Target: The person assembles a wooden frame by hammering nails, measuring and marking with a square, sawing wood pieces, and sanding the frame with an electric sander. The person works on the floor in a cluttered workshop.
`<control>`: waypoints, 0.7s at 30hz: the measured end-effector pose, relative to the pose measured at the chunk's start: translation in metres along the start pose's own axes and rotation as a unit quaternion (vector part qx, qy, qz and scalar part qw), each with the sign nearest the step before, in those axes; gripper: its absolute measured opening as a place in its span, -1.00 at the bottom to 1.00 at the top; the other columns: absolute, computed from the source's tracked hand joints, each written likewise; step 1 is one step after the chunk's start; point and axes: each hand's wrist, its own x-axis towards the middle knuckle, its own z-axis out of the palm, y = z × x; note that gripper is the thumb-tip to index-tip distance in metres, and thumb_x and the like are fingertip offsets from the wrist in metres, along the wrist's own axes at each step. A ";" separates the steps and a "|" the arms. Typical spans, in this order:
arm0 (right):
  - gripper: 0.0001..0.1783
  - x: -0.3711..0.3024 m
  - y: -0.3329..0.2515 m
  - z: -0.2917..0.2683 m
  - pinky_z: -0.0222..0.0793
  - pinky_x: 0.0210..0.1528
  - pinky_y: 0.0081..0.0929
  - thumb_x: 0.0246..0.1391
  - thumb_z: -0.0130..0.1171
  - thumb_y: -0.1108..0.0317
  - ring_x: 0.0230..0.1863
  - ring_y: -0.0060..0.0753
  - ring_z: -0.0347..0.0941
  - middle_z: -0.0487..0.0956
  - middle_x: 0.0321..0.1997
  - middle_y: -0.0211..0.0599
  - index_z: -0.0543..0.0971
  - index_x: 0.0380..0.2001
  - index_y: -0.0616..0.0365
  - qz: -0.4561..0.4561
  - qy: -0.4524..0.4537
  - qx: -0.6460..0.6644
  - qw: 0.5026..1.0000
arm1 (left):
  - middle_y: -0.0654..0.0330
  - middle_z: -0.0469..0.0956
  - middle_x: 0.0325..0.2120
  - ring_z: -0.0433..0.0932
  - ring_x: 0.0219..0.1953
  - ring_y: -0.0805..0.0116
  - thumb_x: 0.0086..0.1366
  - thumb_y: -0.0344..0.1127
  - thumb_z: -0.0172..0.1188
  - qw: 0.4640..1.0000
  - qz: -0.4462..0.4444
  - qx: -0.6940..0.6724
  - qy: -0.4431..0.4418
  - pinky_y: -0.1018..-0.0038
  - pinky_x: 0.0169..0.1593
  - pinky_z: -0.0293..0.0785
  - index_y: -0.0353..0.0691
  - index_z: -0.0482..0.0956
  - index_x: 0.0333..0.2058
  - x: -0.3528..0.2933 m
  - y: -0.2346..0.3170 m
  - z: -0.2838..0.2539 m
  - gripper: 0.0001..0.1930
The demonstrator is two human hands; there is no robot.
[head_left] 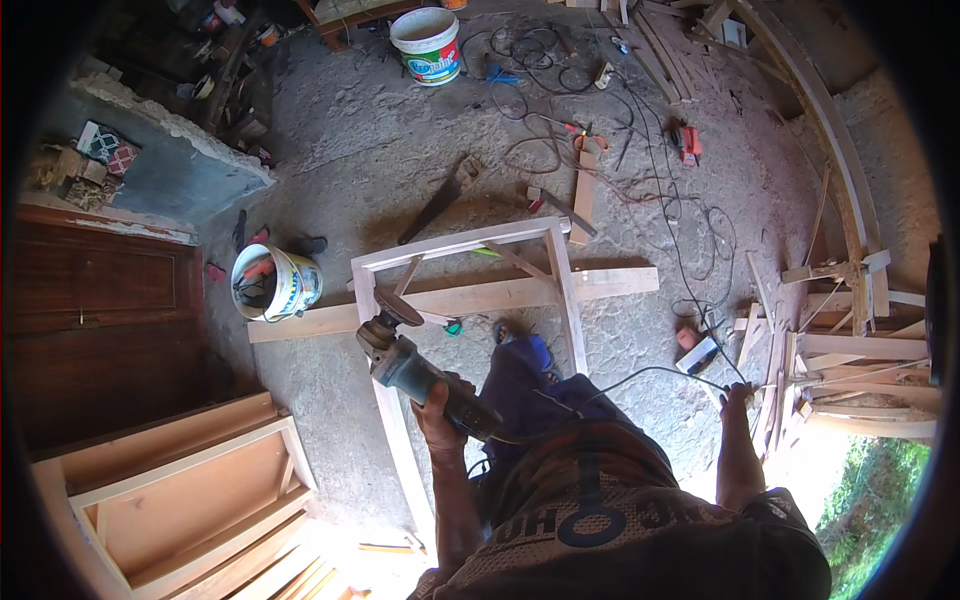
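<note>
My left hand (438, 415) is wrapped round the body of a teal and black angle grinder (405, 368). The grinder's round disc (398, 307) points up and away from me, over the left rail of a pale wooden frame (455, 243). Out to the right, my right hand (738, 397) is closed on a black power cable (650, 370), which loops back toward my waist. The frame lies around my feet, with a long plank (490, 296) running across it under the far end.
A handsaw (440, 205) and a hammer (560, 212) lie beyond the frame. Buckets stand at the left (280, 280) and far side (425, 50). Cables tangle near a red power tool (687, 145). Timber (860, 347) is piled right; panels (190, 495) lean lower left.
</note>
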 end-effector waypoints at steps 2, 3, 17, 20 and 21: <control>-0.23 -0.001 -0.004 -0.003 0.38 -0.11 -0.18 0.20 -0.05 0.38 -0.12 -0.37 0.55 0.49 0.00 -0.35 0.16 0.50 -0.22 0.000 0.014 0.002 1.000 | 0.07 0.61 -0.48 0.66 -0.47 0.20 0.06 -0.01 0.48 1.000 -0.013 0.009 -0.018 0.33 -0.34 0.66 -0.35 0.52 -0.21 -0.008 0.000 -0.004 -0.46; -0.25 0.005 -0.003 -0.013 0.39 -0.09 -0.17 0.23 -0.06 0.37 -0.09 -0.35 0.57 0.48 0.04 -0.35 0.17 0.49 -0.22 -0.017 0.012 0.001 1.000 | 0.06 0.62 -0.39 0.68 -0.42 0.19 0.12 -0.13 0.46 0.998 -0.026 -0.010 -0.062 0.26 -0.27 0.71 -0.32 0.49 -0.13 -0.010 -0.003 -0.010 -0.51; -0.75 -0.034 0.097 -0.019 0.22 -0.63 -0.40 0.32 -0.07 0.32 -0.66 -0.48 0.34 0.41 -0.56 -0.41 0.51 -0.45 0.04 -0.048 0.029 -0.161 0.985 | 0.16 0.61 -0.26 0.66 -0.26 0.33 0.08 -0.44 0.40 0.947 -0.127 0.154 -0.250 0.38 -0.13 0.62 -0.30 0.44 0.02 0.084 -0.059 0.000 -0.49; -0.76 -0.019 0.142 0.014 0.33 -0.52 -0.23 0.26 -0.03 0.37 -0.60 -0.35 0.36 0.44 -0.55 -0.36 0.51 -0.50 0.11 -0.056 0.043 -0.182 0.981 | 0.15 0.60 -0.23 0.64 -0.22 0.36 0.10 -0.44 0.40 0.924 -0.121 0.213 -0.292 0.38 -0.13 0.61 -0.31 0.41 0.08 0.108 -0.100 -0.010 -0.44; -0.78 0.036 0.177 -0.009 0.47 -0.23 -0.09 0.19 -0.01 0.45 -0.35 -0.13 0.56 0.59 -0.44 -0.19 0.64 -0.36 0.23 -0.148 0.061 -0.358 0.920 | 0.15 0.60 -0.23 0.63 -0.22 0.36 0.11 -0.43 0.41 0.922 -0.123 0.199 -0.308 0.38 -0.13 0.61 -0.30 0.41 0.08 0.115 -0.131 -0.020 -0.44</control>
